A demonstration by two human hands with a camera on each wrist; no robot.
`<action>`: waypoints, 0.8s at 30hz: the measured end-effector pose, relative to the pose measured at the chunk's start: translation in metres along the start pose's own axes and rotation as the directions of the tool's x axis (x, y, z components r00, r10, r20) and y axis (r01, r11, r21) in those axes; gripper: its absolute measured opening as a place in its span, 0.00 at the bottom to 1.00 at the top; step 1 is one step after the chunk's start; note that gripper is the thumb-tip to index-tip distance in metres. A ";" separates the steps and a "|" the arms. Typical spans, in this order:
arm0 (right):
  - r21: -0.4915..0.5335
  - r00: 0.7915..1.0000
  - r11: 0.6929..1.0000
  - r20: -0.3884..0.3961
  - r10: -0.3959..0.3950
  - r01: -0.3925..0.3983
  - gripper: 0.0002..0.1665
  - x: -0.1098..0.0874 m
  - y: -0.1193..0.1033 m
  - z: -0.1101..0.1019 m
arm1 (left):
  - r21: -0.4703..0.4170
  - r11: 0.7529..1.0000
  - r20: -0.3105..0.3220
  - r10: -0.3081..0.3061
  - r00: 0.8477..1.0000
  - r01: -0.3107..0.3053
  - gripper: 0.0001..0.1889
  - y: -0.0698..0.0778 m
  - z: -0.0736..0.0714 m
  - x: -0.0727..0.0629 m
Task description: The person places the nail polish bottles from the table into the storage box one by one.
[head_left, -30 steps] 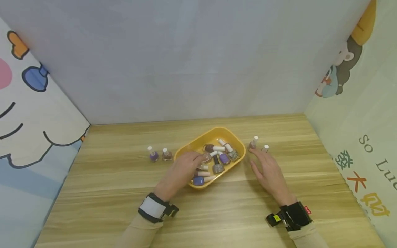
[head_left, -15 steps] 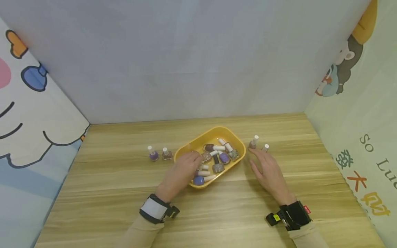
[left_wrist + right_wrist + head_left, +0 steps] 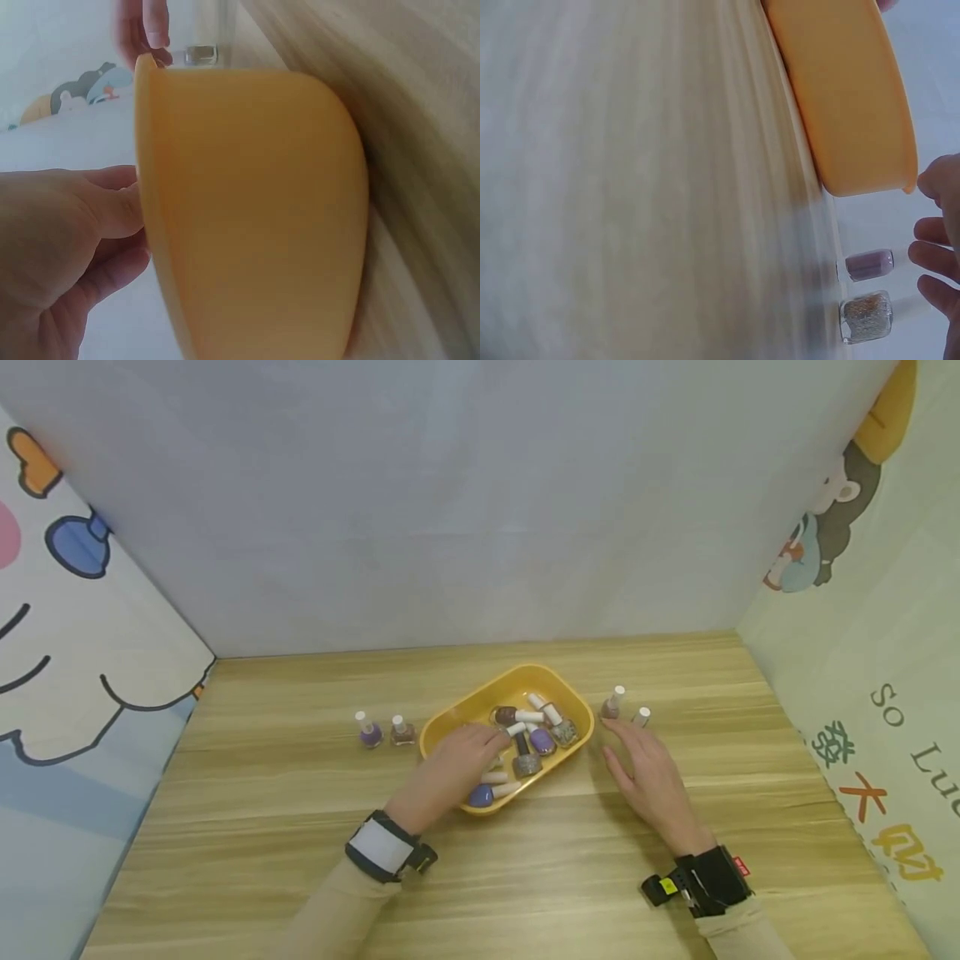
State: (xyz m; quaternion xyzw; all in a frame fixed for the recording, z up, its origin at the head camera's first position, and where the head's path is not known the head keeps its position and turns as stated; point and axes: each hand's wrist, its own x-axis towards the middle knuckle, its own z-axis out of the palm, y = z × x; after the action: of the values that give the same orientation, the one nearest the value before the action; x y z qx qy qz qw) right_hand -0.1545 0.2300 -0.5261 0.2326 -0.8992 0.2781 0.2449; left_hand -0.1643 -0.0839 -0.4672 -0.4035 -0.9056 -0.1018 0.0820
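The left hand (image 3: 453,766) reaches over the left end of the yellow tray (image 3: 536,680), its fingers bent down and kept close together among the nail polish bottles lying inside. A white cap (image 3: 515,729) pokes out just at the right of those fingertips, its bottle hidden beneath them; I cannot tell whether they pinch anything, since the left wrist view has the tips behind the tray wall. Right of this hand lie a black-capped glitter bottle (image 3: 527,765) and a purple bottle (image 3: 542,742); on the far side is a dark brown bottle (image 3: 506,716), and at the near side, below the fingers, a blue bottle (image 3: 481,795). The right hand (image 3: 652,772) is beyond the tray's right end, fingers loosely extended, thumb set apart, nothing held. Its forefinger is right by a mauve bottle (image 3: 611,707) standing upright on the wooden table (image 3: 262,710); contact is unclear. Another white-capped bottle (image 3: 641,717) stands just behind the hand. Well to the left, a violet bottle (image 3: 371,736) and a brownish bottle (image 3: 402,734) stand side by side.
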 end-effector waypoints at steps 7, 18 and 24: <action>-0.010 1.000 1.000 0.016 0.007 -0.007 0.29 0.002 0.001 -0.001 | 0.000 0.999 0.134 0.052 0.990 -0.052 0.20 -0.004 -0.008 0.011; -0.001 1.000 1.000 0.024 0.004 -0.004 0.28 0.003 0.004 -0.007 | 0.036 0.990 0.250 0.126 0.960 -0.139 0.18 -0.007 -0.008 0.032; 0.009 1.000 1.000 0.012 0.013 -0.014 0.29 0.005 0.008 -0.010 | 0.035 0.995 0.322 0.079 0.943 -0.095 0.19 -0.007 0.004 0.041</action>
State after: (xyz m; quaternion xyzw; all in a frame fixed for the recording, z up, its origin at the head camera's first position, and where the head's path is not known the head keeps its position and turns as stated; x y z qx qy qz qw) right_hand -0.1596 0.2402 -0.5189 0.2293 -0.9009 0.2825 0.2366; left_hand -0.1974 -0.0581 -0.4624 -0.4522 -0.8904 -0.0086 -0.0518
